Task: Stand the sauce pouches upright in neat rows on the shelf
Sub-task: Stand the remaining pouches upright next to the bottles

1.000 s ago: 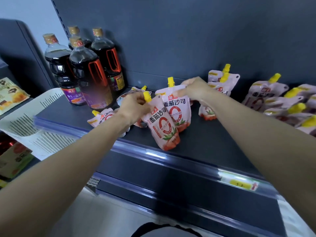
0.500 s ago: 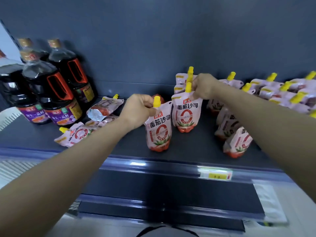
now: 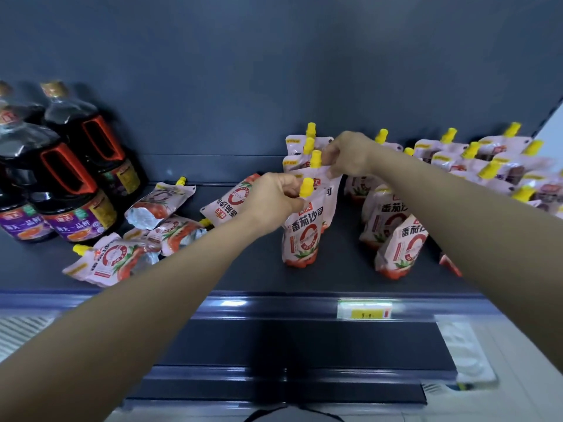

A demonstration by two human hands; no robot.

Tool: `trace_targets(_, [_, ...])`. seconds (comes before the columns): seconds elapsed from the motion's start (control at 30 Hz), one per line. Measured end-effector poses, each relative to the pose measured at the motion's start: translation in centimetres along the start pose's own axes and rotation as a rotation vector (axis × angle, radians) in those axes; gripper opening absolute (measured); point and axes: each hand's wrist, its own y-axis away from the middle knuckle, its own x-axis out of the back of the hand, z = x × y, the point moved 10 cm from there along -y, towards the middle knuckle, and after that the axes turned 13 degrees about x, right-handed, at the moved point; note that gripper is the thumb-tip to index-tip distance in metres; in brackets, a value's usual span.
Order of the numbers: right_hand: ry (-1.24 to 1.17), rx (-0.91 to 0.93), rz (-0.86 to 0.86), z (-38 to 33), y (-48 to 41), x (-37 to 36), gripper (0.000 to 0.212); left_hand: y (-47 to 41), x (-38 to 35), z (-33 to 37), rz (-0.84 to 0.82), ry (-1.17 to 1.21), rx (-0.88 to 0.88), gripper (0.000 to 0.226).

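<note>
Left hand (image 3: pixel 274 199) pinches the front pouch (image 3: pixel 301 239) by its top, upright mid-shelf (image 3: pixel 335 272), and right hand (image 3: pixel 350 156) apparently pinches the pouch behind (image 3: pixel 332 192) (grip partly hidden); risk: released off-plumb, either soft base slumps into the neighbouring row (image 3: pixel 399 248).

We have one wide-angle view, from a camera worn on the person's head. We face a dark shelf (image 3: pixel 335 278) head-on, looking forward and slightly down, close enough that both forearms (image 3: pixel 146 306) reach in from the lower corners. The sauce pouches (image 3: pixel 301 236) sit mid-frame; the back wall (image 3: pixel 274 71) fills the upper half.
</note>
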Motion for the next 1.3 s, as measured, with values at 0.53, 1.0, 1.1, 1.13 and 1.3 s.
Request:
trace_targets(0.53, [0.113,0.128,0.172,-5.2,1.4,5.3,0.043,1.2,3.9,3.2,-0.010,0.063,-0.075,0.012])
trace_targets(1.0, [0.644,0.464,0.232,-21.2,-1.9,5.3,0.049,6.7,17.9,4.9,0.567,-1.054,-0.490,0.044])
trace_targets(1.1, [0.701,0.494,0.228,-23.6,-2.5,4.6,0.048,7.4,19.2,4.2,0.623,-1.214,-0.497,0.046])
trace_targets(1.13, [0.712,0.502,0.222,-24.3,-2.7,4.3,0.048,7.6,19.7,3.9,0.633,-1.246,-0.495,0.045])
trace_targets(1.3, [0.736,0.534,0.183,-26.7,-3.8,1.9,0.048,7.5,21.1,1.8,0.618,-1.340,-0.461,0.045])
